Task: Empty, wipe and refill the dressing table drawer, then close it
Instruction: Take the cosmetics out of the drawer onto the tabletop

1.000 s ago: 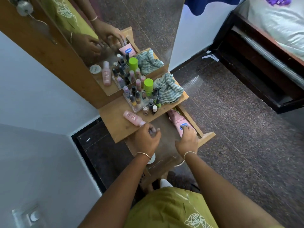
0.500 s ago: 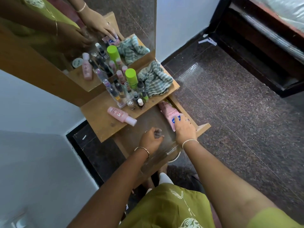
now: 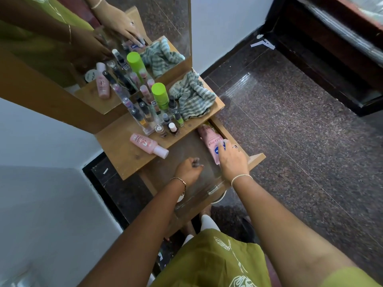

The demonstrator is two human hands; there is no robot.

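Both arms bare, reaching from near edge toward far. Left forearm [image 3: 145, 224] rises from near left. Left wrist [image 3: 176, 186] carries thin gold bangle [image 3: 179, 180]. Left hand [image 3: 189, 171] back up, fingers [image 3: 191, 164] curled in toward palm, loose fist. Right forearm [image 3: 279, 220] comes from near right. Right wrist [image 3: 241, 182] carries pale bangle [image 3: 241, 177]. Right hand [image 3: 232, 161] just right of left, not touching it, palm down, fingers nearly straight, pointing far, laid flat. Ring [image 3: 235, 146] on one finger.

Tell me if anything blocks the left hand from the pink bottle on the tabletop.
Nothing visible does: the left hand is in the open drawer, and the pink bottle lies at the tabletop edge.
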